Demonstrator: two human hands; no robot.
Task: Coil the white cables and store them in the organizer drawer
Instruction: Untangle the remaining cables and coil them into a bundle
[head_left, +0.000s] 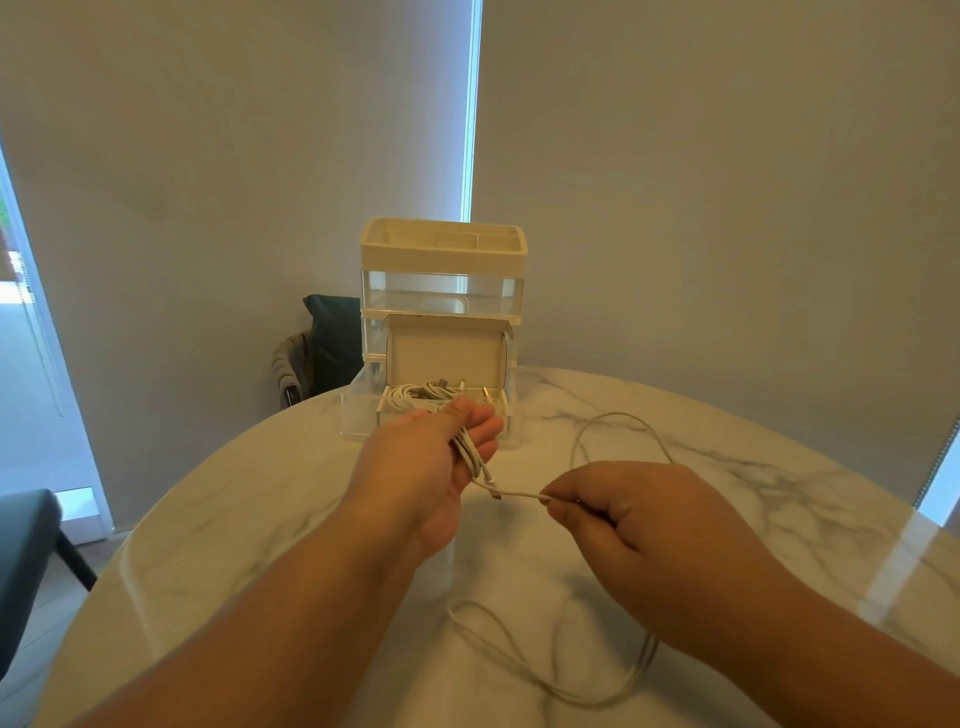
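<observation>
My left hand (441, 462) is held palm-up over the marble table, fingers straight, with several loops of a white cable (470, 452) wound round it. My right hand (623, 512) pinches the same cable just to the right of the coil. The loose rest of the cable arcs over the table (618, 423) behind my right hand and trails in loops near the front edge. Behind my left hand stands a cream and clear organizer (444, 280) with its bottom drawer (358, 410) pulled out. An open cardboard box (447, 358) with coiled white cables sits in the drawer.
The round marble table (260, 519) falls away at the left. A dark chair (322, 348) stands behind it at the far side and another dark seat (26, 545) at the left edge. Blinds cover the windows behind.
</observation>
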